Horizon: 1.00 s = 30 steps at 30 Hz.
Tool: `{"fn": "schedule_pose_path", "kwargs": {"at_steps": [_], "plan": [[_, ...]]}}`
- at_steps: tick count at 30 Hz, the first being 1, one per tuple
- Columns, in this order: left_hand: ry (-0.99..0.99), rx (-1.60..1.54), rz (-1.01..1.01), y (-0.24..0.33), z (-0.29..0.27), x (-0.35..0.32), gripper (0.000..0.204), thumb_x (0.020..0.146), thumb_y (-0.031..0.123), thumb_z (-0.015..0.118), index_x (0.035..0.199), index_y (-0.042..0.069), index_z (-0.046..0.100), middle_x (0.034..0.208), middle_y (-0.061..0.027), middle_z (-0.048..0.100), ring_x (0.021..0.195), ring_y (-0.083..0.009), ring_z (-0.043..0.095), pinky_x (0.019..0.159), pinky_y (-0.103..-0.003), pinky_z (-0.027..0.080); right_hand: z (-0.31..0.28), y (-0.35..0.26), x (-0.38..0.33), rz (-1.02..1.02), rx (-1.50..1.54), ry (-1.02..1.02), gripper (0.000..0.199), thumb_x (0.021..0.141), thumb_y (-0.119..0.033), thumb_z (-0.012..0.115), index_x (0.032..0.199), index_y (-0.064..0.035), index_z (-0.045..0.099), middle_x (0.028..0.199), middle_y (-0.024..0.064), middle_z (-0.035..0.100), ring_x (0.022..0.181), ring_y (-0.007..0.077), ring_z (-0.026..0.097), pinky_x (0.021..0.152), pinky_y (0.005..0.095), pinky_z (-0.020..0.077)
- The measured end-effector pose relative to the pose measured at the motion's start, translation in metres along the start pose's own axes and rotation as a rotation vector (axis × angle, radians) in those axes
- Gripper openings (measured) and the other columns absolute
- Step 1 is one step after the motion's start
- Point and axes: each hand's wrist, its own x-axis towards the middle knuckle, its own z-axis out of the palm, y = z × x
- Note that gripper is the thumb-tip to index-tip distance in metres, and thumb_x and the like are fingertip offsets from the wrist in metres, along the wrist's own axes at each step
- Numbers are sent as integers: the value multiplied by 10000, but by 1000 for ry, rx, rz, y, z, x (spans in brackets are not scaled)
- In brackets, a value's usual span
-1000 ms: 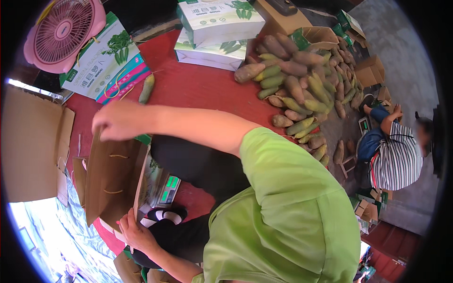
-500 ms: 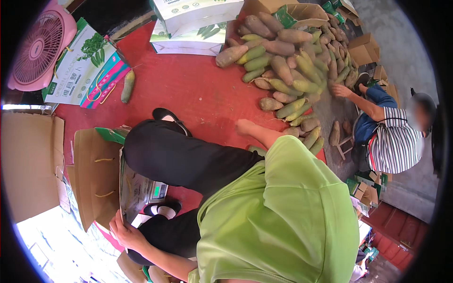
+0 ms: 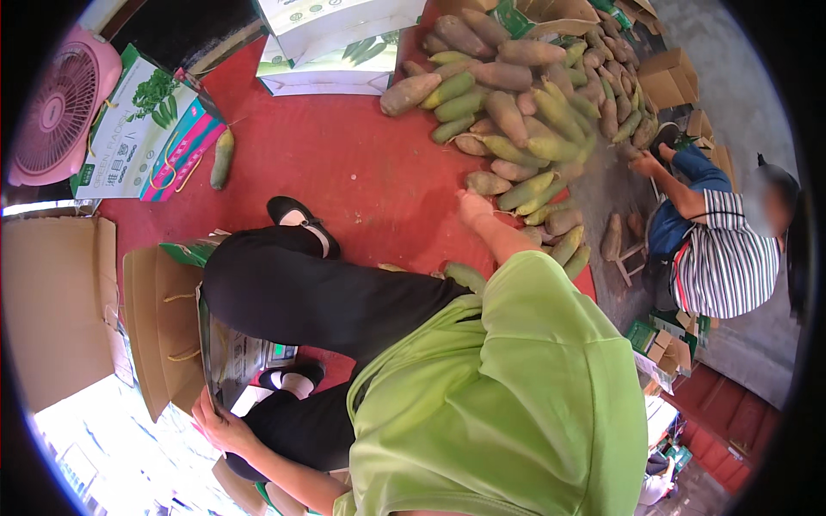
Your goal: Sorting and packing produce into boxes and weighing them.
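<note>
Right hand (image 3: 473,208): finger state can't be told; just beside the near radishes (image 3: 525,191), heaped beyond it. Left hand (image 3: 222,425): pinching the rim of the cardboard bag (image 3: 144,331). Judged best: hold rim steady; grip a radish round its thick middle.

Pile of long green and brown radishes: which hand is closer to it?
Right. The right hand is close beside the pile of long green and brown radishes; the left hand is farther away, holding the open brown cardboard carton.
</note>
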Motion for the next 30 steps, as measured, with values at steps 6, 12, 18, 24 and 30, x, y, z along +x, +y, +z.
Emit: {"fn": "schedule_pose_path", "kwargs": {"at_steps": [6,12,18,24,30], "plan": [[32,14,19,0,4,-2,252,872,85,548,1097,120,653,1023,-74,619,952,-303,600,804,-407,469,-50,-2,22,-18,-356,48,412,881,-138,544,1286,-190,492,1276,79,483,1201,283,495,910,433,489],[64,20,4,2,7,-5,274,840,80,554,1090,116,660,999,-110,618,975,-327,594,829,-431,465,-33,22,45,-78,-471,-39,506,916,-180,499,1406,-236,385,1511,61,284,1344,288,354,958,439,459],[66,24,-33,3,8,-7,295,819,49,556,1089,114,657,1011,-124,615,1028,-340,596,841,-434,470,-30,16,45,-146,-590,-130,370,912,-196,507,1281,-209,520,1343,65,464,1209,276,485,896,411,481],[60,11,-31,8,7,-6,317,804,15,554,1090,108,654,1016,-121,620,1032,-341,599,864,-433,468,1,30,59,-185,-677,-45,300,923,-221,499,1214,-216,574,1209,38,534,1130,275,523,798,483,478],[80,33,18,8,7,-7,326,805,-16,546,1094,93,650,1021,-116,622,1001,-329,601,858,-423,466,-7,23,54,-301,-723,-75,241,902,-206,515,1127,-210,603,1132,22,569,1095,253,550,805,410,493]]}}
